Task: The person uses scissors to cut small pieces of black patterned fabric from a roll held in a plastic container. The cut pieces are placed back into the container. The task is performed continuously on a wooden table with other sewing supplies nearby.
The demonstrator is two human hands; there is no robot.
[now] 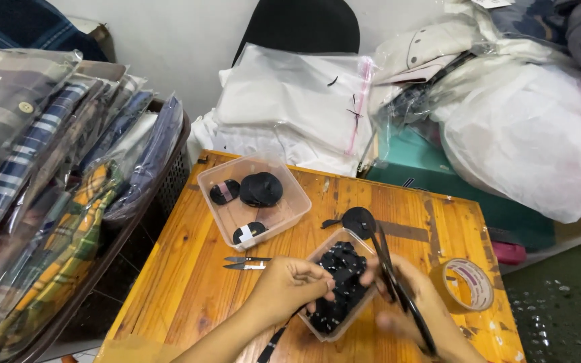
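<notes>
My left hand (289,286) pinches black strap (284,334) over the small clear tub of black pieces (341,288), lower centre. My right hand (415,306) grips black scissors (398,286), fingers closed round the handles. Thread snips (245,263) lie on the tabletop (189,282) left.

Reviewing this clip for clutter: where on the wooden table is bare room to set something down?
Bare table lies left of the thread snips, and behind the tape roll toward the far right edge. It is crowded mid-table, around both clear tubs and both hands.
</notes>
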